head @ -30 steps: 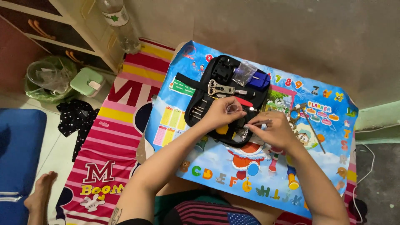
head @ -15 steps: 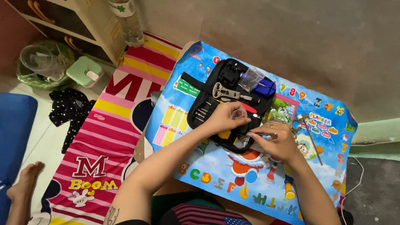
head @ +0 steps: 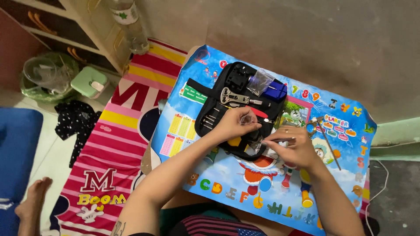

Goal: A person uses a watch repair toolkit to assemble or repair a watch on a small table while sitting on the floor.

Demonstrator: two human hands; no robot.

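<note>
Tool kit case (head: 227,109), black and unzipped, lies open on the colourful alphabet-printed surface (head: 227,183), its long axis running from the person's near side up and away to the right. Both hands work over its near end. The left hand (head: 234,123) rests on the case with its fingers (head: 248,118) pinched narrow around a small clear piece; what that piece is cannot be told. The right hand (head: 295,148) sits just beside the case's near right edge, fingers closed on a thin metal tool (head: 267,142) whose tip points left toward the left hand, so the two hands nearly meet. A silver wrench-like tool (head: 232,97) and a blue block (head: 274,91) lie farther up the case, beyond both hands. Small scissors (head: 311,126) lie on the surface right of the case.

Compared with half a second ago, both hands keep the same grips and places; only the camera view has shifted slightly.
</note>
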